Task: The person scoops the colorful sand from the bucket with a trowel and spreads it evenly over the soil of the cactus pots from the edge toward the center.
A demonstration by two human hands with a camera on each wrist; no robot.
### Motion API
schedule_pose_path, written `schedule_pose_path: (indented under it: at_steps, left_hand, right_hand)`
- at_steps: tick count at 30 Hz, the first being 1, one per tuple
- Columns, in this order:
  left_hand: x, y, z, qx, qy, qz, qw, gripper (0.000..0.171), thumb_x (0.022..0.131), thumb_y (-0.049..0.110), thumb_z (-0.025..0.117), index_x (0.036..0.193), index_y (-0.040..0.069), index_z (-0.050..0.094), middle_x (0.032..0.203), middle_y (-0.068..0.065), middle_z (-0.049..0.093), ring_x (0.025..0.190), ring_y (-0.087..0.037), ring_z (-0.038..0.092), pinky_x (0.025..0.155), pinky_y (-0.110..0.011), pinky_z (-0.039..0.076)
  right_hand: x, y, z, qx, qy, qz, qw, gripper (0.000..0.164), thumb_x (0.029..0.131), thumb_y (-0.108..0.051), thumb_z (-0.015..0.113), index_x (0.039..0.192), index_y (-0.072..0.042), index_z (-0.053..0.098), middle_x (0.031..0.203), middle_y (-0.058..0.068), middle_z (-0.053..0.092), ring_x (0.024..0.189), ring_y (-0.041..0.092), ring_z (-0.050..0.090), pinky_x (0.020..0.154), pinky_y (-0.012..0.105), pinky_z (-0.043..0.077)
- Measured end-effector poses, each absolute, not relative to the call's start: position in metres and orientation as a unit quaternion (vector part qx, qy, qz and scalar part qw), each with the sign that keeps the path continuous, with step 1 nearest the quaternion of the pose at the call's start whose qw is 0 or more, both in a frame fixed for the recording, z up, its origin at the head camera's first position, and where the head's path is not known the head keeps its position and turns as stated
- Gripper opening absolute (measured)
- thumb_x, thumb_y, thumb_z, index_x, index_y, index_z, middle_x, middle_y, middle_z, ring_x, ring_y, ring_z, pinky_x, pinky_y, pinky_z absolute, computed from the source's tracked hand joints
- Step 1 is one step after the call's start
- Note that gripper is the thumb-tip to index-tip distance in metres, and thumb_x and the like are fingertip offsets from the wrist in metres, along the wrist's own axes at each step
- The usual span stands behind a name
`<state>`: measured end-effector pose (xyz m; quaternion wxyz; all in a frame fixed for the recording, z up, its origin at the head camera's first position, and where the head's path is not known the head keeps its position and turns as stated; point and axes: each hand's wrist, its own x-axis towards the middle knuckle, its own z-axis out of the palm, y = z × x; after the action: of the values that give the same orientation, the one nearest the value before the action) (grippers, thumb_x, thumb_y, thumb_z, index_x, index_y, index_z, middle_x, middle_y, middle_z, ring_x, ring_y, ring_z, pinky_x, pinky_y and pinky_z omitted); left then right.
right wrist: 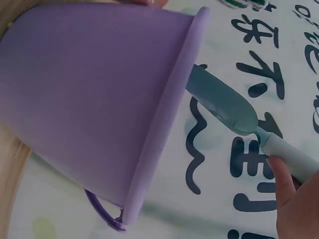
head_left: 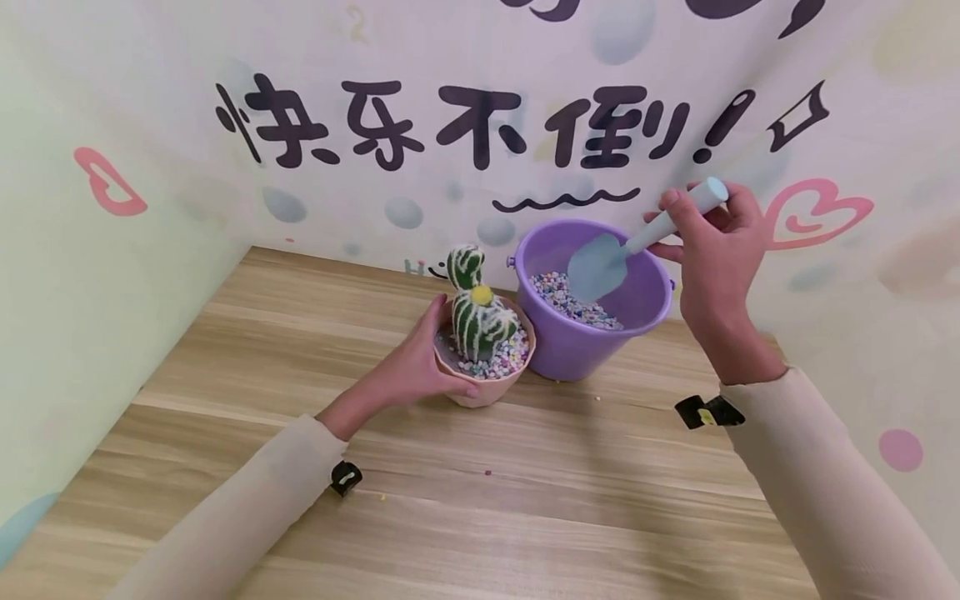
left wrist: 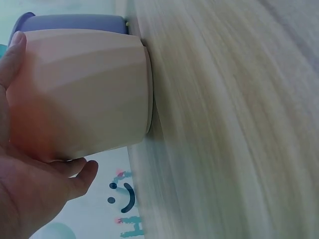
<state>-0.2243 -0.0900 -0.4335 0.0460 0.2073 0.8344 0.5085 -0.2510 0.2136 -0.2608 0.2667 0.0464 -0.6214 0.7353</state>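
Observation:
In the head view a light blue toy trowel (head_left: 598, 268) is tilted with its blade inside the purple bucket (head_left: 577, 354), over multicoloured pebbles (head_left: 558, 296). My right hand (head_left: 723, 250) grips its pale handle above the bucket's right side. My left hand (head_left: 408, 362) holds a pale pink flower pot (head_left: 491, 390) from the left, thumb at the front and fingers behind. In the pot stands a green cactus (head_left: 474, 325) with white stripes and a yellow flower, among similar pebbles. The left wrist view shows the pot's faceted side against the wooden tabletop.
Pot and bucket stand side by side near the back of the wooden table (head_left: 450, 517). Right behind them hangs a printed backdrop (head_left: 420, 50) with black lettering. A few stray pebbles lie on the tabletop, one of them red (head_left: 487, 472).

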Motion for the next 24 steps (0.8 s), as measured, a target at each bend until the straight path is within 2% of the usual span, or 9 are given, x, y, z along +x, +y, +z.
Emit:
schedule_pose_path:
  at_steps: [10,16,24]
  left_hand:
    - [-0.226,-0.09,-0.43,0.209,0.835,0.507,0.04,0.132,0.056,0.043,0.094,0.155,0.015,0.011,0.153,-0.008,0.032,0.141,-0.023,0.031,0.117,-0.045,0.025]
    - [-0.222,-0.088,-0.428,0.197,0.844,0.498,0.039,0.131,0.055,0.046,0.093,0.154,0.015,0.013,0.152,-0.007,0.032,0.141,-0.023,0.032,0.117,-0.044,0.026]
    - [-0.216,-0.085,-0.428,0.18,0.859,0.479,0.025,0.13,0.057,0.048,0.092,0.154,0.014,0.014,0.152,-0.009,0.032,0.14,-0.025,0.033,0.116,-0.046,0.028]
  right_hand:
    - [-0.271,0.222,-0.269,0.068,-0.63,0.737,0.236,0.029,0.078,-0.008,0.081,0.099,0.0,0.063,0.088,0.014,0.068,0.076,0.024,0.072,0.059,0.038,0.055]
    - [-0.283,0.23,-0.276,0.077,-0.628,0.747,0.203,0.036,0.078,-0.01,0.081,0.107,0.003,0.063,0.09,0.015,0.069,0.079,0.025,0.073,0.06,0.037,0.055]
    - [-0.301,0.243,-0.285,0.055,-0.584,0.798,0.138,0.039,0.083,-0.007,0.076,0.115,0.005,0.057,0.091,0.018,0.07,0.082,0.03,0.073,0.066,0.043,0.057]
